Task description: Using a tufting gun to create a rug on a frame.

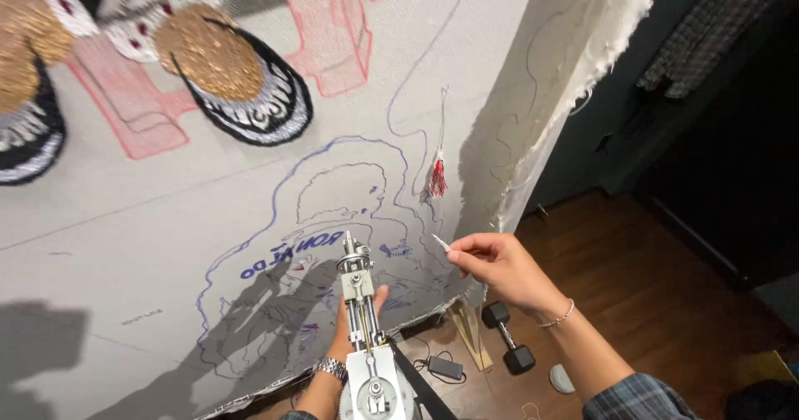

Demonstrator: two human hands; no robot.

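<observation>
Grey backing cloth (166,220), stretched upright and drawn over in blue pen, fills the view, with finished gold, black and white tufted patches (241,79) at the upper left and red-outlined shapes between them. Low and centre, a tufting gun (359,320) points its needle at the blue sketch (333,195), held up close so that the tip meets the cloth square on. The left hand (354,324) sits behind the machine's metal frame, wristwatch (330,369) showing; how its fingers are set cannot be told, since the gun hides them. To the right, the right hand (503,268), a thin bracelet on its wrist, pinches a short pale strand (440,243) between narrow fingertips, seemingly keeping it taut and clear of the needle. Above it a red-and-white tassel of yarn (436,177) hangs from the cloth. On the wooden floor (649,287) beyond the cloth's frayed edge lies a black dumbbell (508,337).
</observation>
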